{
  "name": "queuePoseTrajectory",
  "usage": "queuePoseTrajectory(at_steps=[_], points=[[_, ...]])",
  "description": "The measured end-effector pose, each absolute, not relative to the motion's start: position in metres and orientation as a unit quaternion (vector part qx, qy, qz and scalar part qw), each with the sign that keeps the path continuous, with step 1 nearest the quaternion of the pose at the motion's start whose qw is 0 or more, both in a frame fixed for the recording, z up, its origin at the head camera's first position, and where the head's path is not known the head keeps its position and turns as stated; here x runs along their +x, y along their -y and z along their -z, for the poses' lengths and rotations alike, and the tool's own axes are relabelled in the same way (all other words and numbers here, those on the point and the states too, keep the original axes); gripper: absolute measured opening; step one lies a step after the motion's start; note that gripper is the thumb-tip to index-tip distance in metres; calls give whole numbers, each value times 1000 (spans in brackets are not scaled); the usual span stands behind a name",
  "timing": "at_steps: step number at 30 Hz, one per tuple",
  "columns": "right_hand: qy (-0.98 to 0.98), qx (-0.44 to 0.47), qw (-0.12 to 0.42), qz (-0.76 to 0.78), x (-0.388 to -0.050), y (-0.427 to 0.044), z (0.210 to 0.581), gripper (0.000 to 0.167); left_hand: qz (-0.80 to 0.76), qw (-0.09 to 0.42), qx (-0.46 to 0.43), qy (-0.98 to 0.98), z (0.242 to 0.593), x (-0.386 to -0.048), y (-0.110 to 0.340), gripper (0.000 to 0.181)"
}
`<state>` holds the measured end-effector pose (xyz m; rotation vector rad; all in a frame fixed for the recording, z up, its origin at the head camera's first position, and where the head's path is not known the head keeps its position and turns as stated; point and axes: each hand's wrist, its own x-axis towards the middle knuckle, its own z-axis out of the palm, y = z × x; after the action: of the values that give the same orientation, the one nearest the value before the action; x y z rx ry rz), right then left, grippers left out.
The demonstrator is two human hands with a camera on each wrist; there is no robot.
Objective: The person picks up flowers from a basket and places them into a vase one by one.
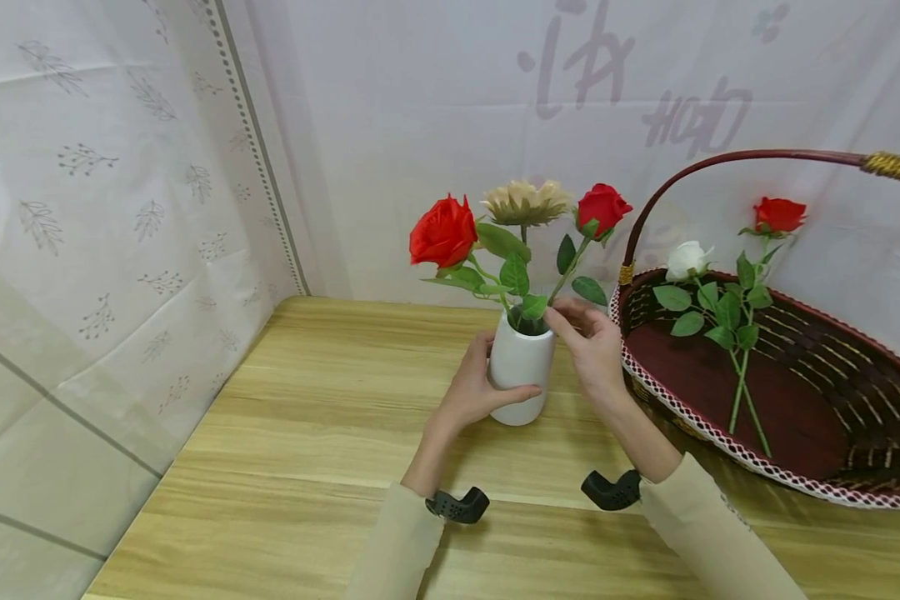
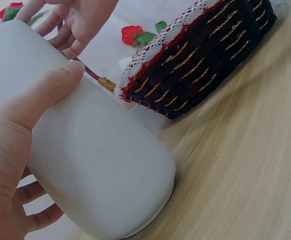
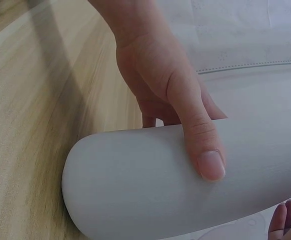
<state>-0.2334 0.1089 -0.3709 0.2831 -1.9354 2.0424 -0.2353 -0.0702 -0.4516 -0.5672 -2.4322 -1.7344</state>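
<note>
A white vase (image 1: pixel 521 379) stands upright on the wooden table, holding a bright red rose (image 1: pixel 444 233), a beige flower (image 1: pixel 527 204) and a darker red rose (image 1: pixel 602 210). My left hand (image 1: pixel 474 385) grips the vase from the left, its thumb (image 2: pixel 50 89) across the front and its other fingers partly hidden behind. At the vase's mouth, my right hand (image 1: pixel 587 337) pinches the darker rose's stem between thumb and fingers. The left wrist view shows the right hand's curled fingers beside the rim. Stem ends inside the vase are hidden.
To the right stands a dark woven basket (image 1: pixel 727 454) with lace trim and a tall arched handle (image 1: pixel 750 156). A white rose (image 1: pixel 687 261) and another red rose (image 1: pixel 780 215) lean inside it. Pale printed cloth (image 1: pixel 390 133) hangs behind the wooden table (image 1: pixel 285 467).
</note>
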Motion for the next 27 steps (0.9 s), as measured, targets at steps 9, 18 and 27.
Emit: queuePoseTrajectory(at_steps=[9, 18, 27], points=[[676, 94, 150, -715, -230, -110, 371, 30, 568, 55, -189, 799, 452, -236, 70, 93], [675, 94, 145, -717, -225, -114, 371, 33, 565, 56, -187, 802, 452, -236, 70, 93], [687, 93, 146, -706, -220, -118, 375, 31, 564, 56, -187, 802, 453, -236, 71, 92]])
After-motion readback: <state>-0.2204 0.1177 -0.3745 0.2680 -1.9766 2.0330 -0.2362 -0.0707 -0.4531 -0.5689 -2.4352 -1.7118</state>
